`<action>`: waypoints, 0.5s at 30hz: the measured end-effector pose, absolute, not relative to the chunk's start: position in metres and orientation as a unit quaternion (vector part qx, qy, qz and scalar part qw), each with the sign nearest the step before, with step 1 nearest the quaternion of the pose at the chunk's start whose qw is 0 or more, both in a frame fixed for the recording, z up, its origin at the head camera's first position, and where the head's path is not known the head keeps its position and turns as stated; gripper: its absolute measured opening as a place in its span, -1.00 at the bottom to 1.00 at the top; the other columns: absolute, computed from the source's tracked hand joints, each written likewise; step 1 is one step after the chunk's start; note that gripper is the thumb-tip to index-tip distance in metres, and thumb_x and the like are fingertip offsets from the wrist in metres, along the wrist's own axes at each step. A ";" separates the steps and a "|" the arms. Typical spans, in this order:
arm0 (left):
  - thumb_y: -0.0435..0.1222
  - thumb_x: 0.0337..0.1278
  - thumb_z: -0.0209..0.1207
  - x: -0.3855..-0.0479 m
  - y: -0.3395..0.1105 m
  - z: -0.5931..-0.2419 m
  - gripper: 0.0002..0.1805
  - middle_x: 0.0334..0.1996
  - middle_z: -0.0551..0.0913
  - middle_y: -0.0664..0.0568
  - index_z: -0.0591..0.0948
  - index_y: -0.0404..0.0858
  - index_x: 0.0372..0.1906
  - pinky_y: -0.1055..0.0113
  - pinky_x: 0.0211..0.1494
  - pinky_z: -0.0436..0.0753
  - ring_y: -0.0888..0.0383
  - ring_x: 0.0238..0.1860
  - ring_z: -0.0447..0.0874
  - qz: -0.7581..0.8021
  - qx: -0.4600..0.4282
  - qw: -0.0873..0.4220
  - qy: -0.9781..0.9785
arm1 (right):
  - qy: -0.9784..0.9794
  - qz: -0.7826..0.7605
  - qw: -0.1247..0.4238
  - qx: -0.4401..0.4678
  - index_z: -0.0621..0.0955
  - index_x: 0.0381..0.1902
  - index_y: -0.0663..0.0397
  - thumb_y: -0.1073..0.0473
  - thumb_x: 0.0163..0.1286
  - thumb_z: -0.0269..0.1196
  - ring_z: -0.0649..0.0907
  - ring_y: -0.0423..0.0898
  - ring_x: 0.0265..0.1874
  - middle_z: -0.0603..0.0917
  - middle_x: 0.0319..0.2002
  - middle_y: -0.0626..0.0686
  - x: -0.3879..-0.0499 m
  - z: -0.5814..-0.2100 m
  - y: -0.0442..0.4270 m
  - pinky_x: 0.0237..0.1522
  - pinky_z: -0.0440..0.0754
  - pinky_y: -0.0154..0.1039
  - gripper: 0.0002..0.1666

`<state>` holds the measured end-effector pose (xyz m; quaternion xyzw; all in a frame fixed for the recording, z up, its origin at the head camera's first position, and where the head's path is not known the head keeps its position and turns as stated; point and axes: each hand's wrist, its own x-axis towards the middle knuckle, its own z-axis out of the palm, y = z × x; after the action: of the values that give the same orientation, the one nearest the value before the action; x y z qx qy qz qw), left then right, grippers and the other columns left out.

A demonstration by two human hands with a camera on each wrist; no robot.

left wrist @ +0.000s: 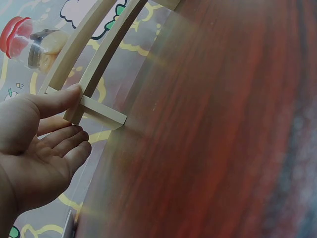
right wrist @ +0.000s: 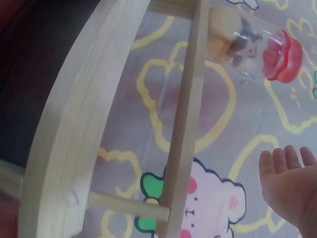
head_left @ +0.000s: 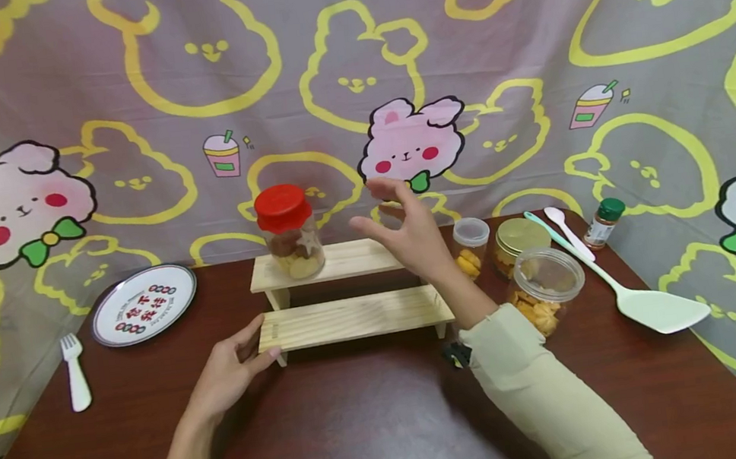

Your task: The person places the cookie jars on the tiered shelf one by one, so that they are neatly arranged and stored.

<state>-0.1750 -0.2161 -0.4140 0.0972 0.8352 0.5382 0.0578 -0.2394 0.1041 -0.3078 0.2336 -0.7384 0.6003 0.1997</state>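
A two-tier wooden shelf rack (head_left: 358,318) stands mid-table. My left hand (head_left: 225,373) pinches the left end of its lower board, thumb on the front edge; the left wrist view shows the remaining fingers loosely bent beside it. On the left of the upper tier (head_left: 361,257) stands a clear jar (head_left: 295,250) with a red lid, star-marked, with biscuits inside. My right hand (head_left: 410,236) is raised in front of the upper tier's right part, fingers spread and holding nothing. In the right wrist view that hand (right wrist: 292,186) is apart from the rack and the jar.
Right of the rack stand a small tub (head_left: 470,247), a gold-lidded jar (head_left: 514,242) and a clear-lidded snack jar (head_left: 544,288). Beyond are a turner (head_left: 656,307), a white spoon (head_left: 568,234) and a green-capped bottle (head_left: 604,222). Left lie a plate (head_left: 171,284) and a white fork (head_left: 76,376).
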 end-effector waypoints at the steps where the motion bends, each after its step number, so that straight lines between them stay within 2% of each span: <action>1: -0.24 0.32 0.33 -0.175 -0.216 -0.414 -0.16 0.48 0.25 -0.29 0.19 -0.46 0.53 0.56 0.20 0.40 -0.11 0.45 0.23 0.538 0.097 0.058 0.835 | -0.739 0.600 0.201 0.230 0.46 0.31 0.29 0.23 0.31 0.46 0.51 0.01 0.23 0.53 0.27 0.15 -0.237 -0.307 0.107 0.31 0.47 -0.08 -0.32; 9: -0.27 0.31 0.34 -0.176 -0.215 -0.416 -0.16 0.46 0.27 -0.31 0.19 -0.47 0.53 0.62 0.13 0.41 -0.11 0.41 0.29 0.540 0.095 0.053 0.834 | -0.744 0.602 0.197 0.215 0.45 0.32 0.28 0.25 0.32 0.44 0.51 -0.03 0.24 0.52 0.27 0.12 -0.228 -0.308 0.131 0.34 0.44 -0.08 -0.33; 15: -0.27 0.32 0.32 -0.175 -0.214 -0.414 -0.17 0.46 0.27 -0.32 0.19 -0.48 0.53 0.48 0.23 0.43 -0.13 0.43 0.27 0.534 0.100 0.050 0.838 | -0.762 0.580 0.205 0.201 0.46 0.31 0.29 0.25 0.31 0.44 0.53 0.00 0.23 0.54 0.25 0.15 -0.224 -0.313 0.149 0.32 0.47 -0.11 -0.34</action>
<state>-0.1749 -0.2144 -0.4140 0.1002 0.8381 0.5339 0.0500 -0.2237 0.1490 -0.3131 0.2012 -0.7625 0.5799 0.2046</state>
